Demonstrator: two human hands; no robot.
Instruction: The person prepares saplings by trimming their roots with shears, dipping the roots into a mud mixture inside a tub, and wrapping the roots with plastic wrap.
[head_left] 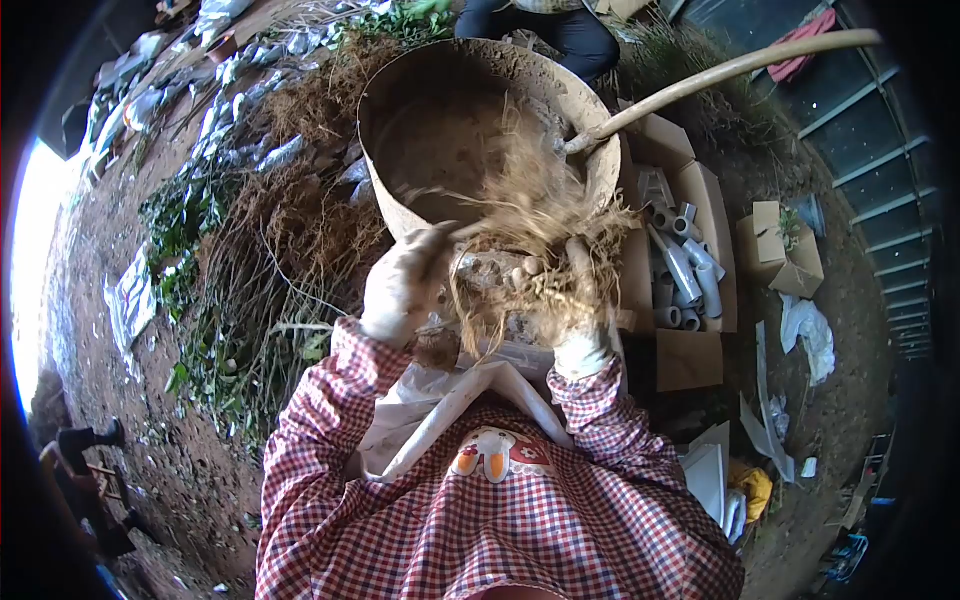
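Observation:
My right hand [582, 325], in a dirty whitish glove, is closed around a bundle of pale brown plant roots [545, 225]. The roots fan out over the near rim of a large round tub [388, 195], whose inside is coated with mud. Strands hang down in front of me, and the upper part of the bundle is smeared by motion. At the tub's near left rim, my left hand [405, 285] wears a similar glove; its fingers are blurred beside the roots. A long wooden handle [725, 85] slants out of the tub over its right rim.
Left of the tub lies a heap of rooted plants [300, 225] with leafy stems. An opened cardboard box [690, 360] on the right holds several grey pipe pieces [690, 270]. Beyond the tub is a person in dark trousers [590, 45]. A smaller carton [780, 250] sits farther right.

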